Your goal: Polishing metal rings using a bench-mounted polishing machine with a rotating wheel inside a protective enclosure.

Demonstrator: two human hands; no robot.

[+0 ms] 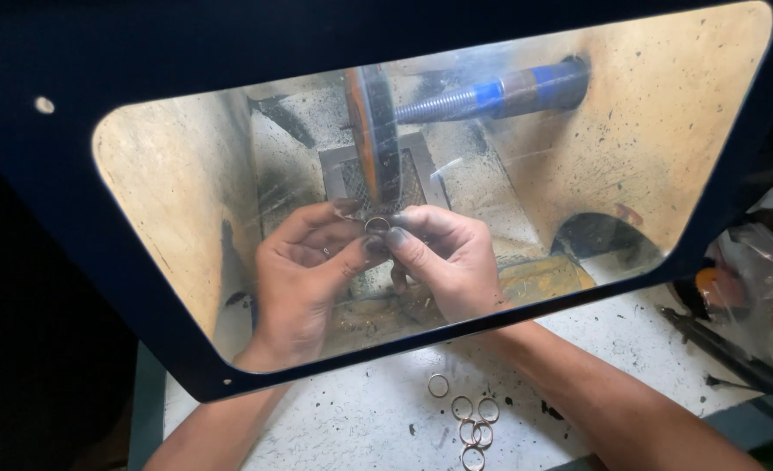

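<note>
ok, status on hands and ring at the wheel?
Both hands, left and right, pinch one ring. Ring sits at wheel edge. Spare rings outside on bench; nothing in the way.

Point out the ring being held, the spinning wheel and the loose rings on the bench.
Held ring (377, 226), head view: on its upper rim, between both hands' fingertips.
Polishing wheel (372, 131), head view: on its orange face.
Loose rings (472, 426), head view: middle of the cluster.
</note>
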